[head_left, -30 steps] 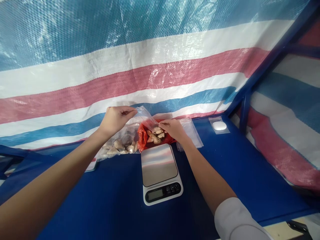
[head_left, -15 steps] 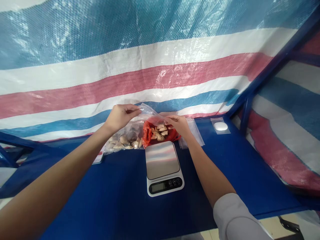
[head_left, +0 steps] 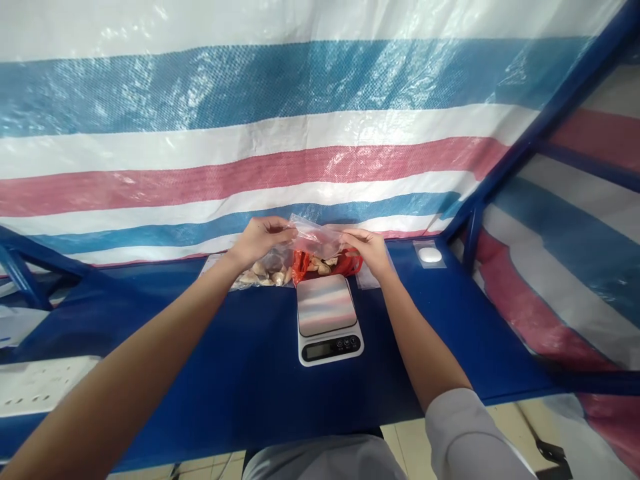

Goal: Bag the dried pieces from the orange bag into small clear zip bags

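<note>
A clear plastic bag [head_left: 316,235] is stretched between my two hands. My left hand [head_left: 263,239] pinches its left end, and my right hand [head_left: 367,248] pinches the right end. Below the bag sits an open red plastic bag [head_left: 301,265] with pale brown, dried-looking pieces [head_left: 324,267] inside, partly hidden by the clear bag. To its left, under my left hand, lies another clear bag of similar pieces [head_left: 265,273]. In front of the red bag stands a white kitchen scale [head_left: 327,313] with a bare metal plate; I cannot read its display.
Flat clear bags [head_left: 369,277] lie beneath my right wrist. A small clear packet with a white oval item [head_left: 430,255] rests farther right on the blue table [head_left: 250,373]. A white power strip [head_left: 45,383] is at the left. Striped sheeting [head_left: 200,153] hangs behind.
The view has shifted, bringing the power strip into sight. The clear bag now hangs lower and more level across the red bag, covering more of the pieces. Both hands keep their pinch.
</note>
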A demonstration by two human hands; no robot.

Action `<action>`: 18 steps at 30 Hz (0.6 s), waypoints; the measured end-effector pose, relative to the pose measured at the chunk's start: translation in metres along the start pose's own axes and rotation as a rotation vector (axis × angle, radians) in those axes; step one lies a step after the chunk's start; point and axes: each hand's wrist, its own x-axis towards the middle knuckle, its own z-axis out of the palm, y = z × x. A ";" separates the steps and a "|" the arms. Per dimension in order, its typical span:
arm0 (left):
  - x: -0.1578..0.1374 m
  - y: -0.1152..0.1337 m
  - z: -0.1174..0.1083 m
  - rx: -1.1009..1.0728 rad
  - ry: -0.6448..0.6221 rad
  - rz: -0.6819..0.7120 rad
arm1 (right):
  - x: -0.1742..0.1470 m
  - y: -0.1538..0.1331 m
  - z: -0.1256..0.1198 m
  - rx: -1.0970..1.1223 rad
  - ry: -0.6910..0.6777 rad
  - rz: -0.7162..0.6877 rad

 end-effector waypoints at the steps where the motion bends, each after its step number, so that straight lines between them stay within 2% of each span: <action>1: -0.002 -0.003 0.004 -0.019 0.030 0.001 | -0.003 0.001 -0.002 0.029 0.026 0.015; 5: -0.014 -0.014 0.025 -0.146 0.111 -0.033 | -0.016 0.010 -0.007 0.086 0.103 0.067; 12: -0.029 -0.030 0.061 -0.420 0.091 -0.063 | -0.034 0.021 -0.018 0.009 0.106 0.000; 16: -0.033 -0.039 0.065 -0.407 0.051 -0.107 | -0.034 0.020 -0.033 -0.043 0.102 0.006; 18: -0.035 -0.040 0.063 -0.342 -0.009 -0.124 | -0.033 0.017 -0.040 -0.100 0.066 -0.002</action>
